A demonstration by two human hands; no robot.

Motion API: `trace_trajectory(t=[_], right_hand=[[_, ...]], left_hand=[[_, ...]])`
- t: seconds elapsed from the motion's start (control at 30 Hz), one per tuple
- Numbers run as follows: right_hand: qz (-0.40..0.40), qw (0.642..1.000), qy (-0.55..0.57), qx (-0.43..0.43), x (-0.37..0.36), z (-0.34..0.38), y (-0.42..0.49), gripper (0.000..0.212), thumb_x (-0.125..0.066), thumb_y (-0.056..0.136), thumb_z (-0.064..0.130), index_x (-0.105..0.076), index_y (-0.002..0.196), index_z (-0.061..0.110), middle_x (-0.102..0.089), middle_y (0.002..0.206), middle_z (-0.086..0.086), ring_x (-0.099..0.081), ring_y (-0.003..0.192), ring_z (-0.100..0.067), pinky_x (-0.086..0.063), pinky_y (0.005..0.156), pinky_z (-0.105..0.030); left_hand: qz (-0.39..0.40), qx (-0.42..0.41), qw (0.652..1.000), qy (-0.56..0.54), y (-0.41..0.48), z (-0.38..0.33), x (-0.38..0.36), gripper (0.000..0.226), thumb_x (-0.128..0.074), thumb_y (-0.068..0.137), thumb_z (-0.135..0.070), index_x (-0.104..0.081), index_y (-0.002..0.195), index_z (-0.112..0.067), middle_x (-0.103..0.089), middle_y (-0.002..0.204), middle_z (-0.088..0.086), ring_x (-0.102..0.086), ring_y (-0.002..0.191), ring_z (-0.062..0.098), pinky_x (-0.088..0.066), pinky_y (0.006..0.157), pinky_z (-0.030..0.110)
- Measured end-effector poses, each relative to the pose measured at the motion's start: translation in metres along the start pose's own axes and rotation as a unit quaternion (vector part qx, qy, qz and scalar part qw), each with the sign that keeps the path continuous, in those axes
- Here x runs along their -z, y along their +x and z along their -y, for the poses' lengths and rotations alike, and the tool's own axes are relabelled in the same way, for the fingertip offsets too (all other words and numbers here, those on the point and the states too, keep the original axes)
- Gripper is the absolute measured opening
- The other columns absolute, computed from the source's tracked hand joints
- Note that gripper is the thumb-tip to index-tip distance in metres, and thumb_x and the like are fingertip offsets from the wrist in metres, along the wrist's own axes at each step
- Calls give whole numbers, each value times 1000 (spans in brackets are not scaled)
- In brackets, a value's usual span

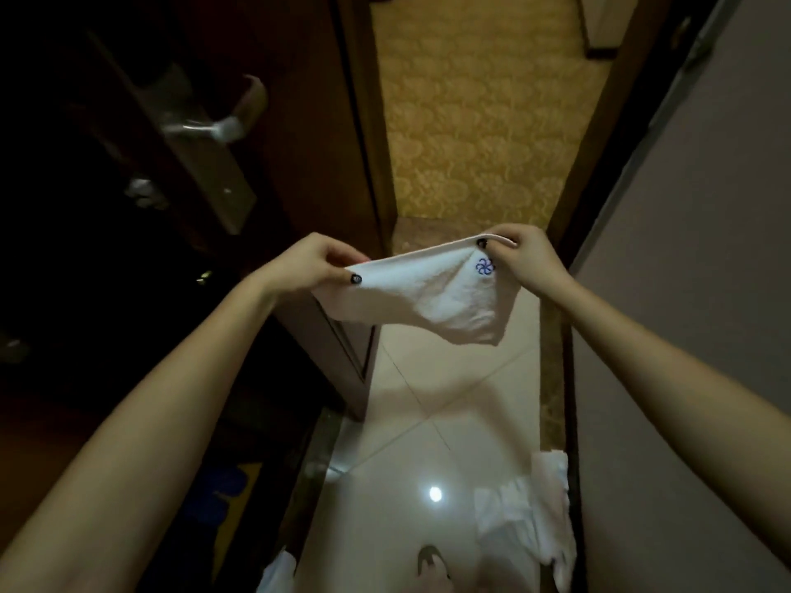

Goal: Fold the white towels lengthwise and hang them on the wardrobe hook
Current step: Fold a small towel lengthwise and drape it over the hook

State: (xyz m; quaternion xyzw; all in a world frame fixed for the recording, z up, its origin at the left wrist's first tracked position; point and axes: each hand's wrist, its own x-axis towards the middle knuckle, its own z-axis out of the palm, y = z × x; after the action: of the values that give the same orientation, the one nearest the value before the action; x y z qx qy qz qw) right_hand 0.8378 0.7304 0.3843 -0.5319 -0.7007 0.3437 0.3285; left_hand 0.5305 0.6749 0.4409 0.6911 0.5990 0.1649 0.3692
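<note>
Up over the shiny floor (398, 438), a white towel (428, 299) hangs in the air. The left grip (314, 261) pinches one top corner. The right grip (520, 256) pinches the other, by a small blue flower mark (484, 266). More white cloth (535, 520) shows low down beside the grey wall (685, 293).

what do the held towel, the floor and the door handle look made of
White towel: probably cotton terry, matte and nubby, drooping in soft folds.
Floor: glossy tile, likely ceramic or polished stone; it reflects a bright spot and shows joint lines.
Door handle: silvery metal, seemingly; bright sheen, though blurred.
</note>
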Motion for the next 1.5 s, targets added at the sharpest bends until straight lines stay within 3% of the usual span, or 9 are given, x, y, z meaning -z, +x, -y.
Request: trace_trajectory(t=[0.33,0.5,0.6,0.7,0.87,0.97,1.1,1.2,1.5], right_hand=[[86,983,94,129,-63,113,8,12,-60,94,15,-71,93,19,-67,78,10,-58,67,6,-43,59,-13],[146,953,136,227,-101,175,-9,25,-60,93,14,-69,111,28,-69,103,16,-62,93,3,-50,79,-20],[184,936,149,261,-130,209,-24,20,-59,92,12,-72,100,25,-72,92,4,-64,85,-8,-47,76,-26],[222,922,150,281,-159,239,-47,19,-58,92,11,-69,93,27,-67,85,17,-61,80,5,-44,72,-16],[314,881,119,333,-203,282,-108,8,-63,88,16,-66,93,21,-67,82,8,-61,69,-7,-48,63,-24],[365,857,129,342,-225,304,-149,9,-66,87,18,-65,95,22,-68,75,-1,-63,60,-11,-51,60,-31],[442,820,177,318,-251,331,-186,15,-56,95,20,-66,107,20,-71,81,-1,-70,71,-11,-57,71,-32],[511,784,186,299,-267,353,-202,33,-42,97,16,-64,121,17,-70,103,2,-70,89,-7,-58,87,-36],[545,740,228,322,-292,417,-243,32,-68,89,11,-65,121,14,-73,107,-1,-70,98,-9,-56,91,-30]], left_hand=[[-301,101,948,-3,-154,46,54,16,-65,90,-21,-64,78,-12,-58,70,-5,-50,61,-1,-38,59,18],[-429,117,884,-147,-243,43,59,8,-67,89,-16,-69,94,-21,-60,73,4,-58,66,4,-48,63,15],[-507,122,838,-161,-286,34,53,20,-64,89,-8,-70,93,-26,-68,91,-5,-61,78,-1,-47,71,14],[-561,162,796,-158,-320,25,36,27,-60,90,-5,-72,90,-29,-67,97,-16,-60,84,-10,-44,78,11],[-585,202,765,-177,-361,19,4,37,-59,86,4,-69,111,-21,-61,119,-6,-60,104,0,-50,85,20],[-652,197,712,-170,-382,17,-5,27,-63,83,5,-69,93,-20,-65,103,-7,-63,81,-6,-47,68,6],[-725,189,639,-174,-411,22,-6,23,-67,81,1,-70,81,-22,-69,92,-6,-62,92,4,-46,74,10],[-734,170,632,-183,-437,24,-4,23,-67,84,-4,-73,88,-25,-71,98,-9,-64,96,7,-52,80,21],[-719,111,663,-178,-514,29,23,24,-65,86,-2,-71,87,-25,-70,90,-12,-62,82,1,-49,75,21]])
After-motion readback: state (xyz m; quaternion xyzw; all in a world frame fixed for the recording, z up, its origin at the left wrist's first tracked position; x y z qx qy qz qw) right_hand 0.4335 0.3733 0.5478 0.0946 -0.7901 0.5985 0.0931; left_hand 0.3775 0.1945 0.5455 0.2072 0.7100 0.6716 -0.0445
